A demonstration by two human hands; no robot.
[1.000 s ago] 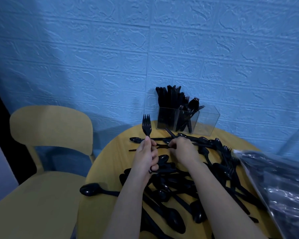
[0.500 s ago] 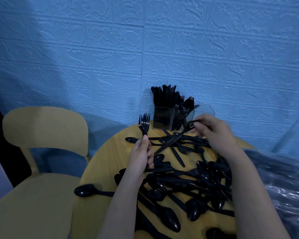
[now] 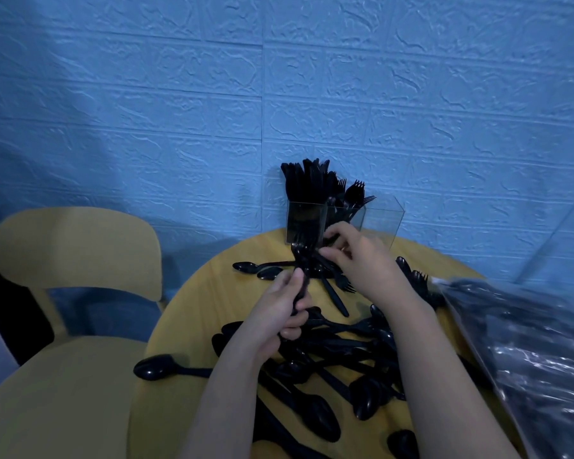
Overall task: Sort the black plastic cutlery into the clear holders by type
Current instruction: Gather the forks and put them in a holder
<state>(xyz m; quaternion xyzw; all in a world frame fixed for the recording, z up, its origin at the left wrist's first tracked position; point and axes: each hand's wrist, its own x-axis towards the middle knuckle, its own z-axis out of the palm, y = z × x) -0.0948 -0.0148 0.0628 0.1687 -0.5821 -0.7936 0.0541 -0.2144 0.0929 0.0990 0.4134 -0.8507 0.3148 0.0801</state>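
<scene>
My left hand (image 3: 280,313) grips a fork (image 3: 300,260) by its handle, tines up, just in front of the holders (image 3: 345,220). My right hand (image 3: 362,260) pinches another black piece against that fork; its type is too blurred to tell. The holders stand at the table's (image 3: 193,326) far edge: the left one is packed, the middle one has forks, the right one looks bare. Loose cutlery (image 3: 328,359) is heaped nearer me than the holders.
</scene>
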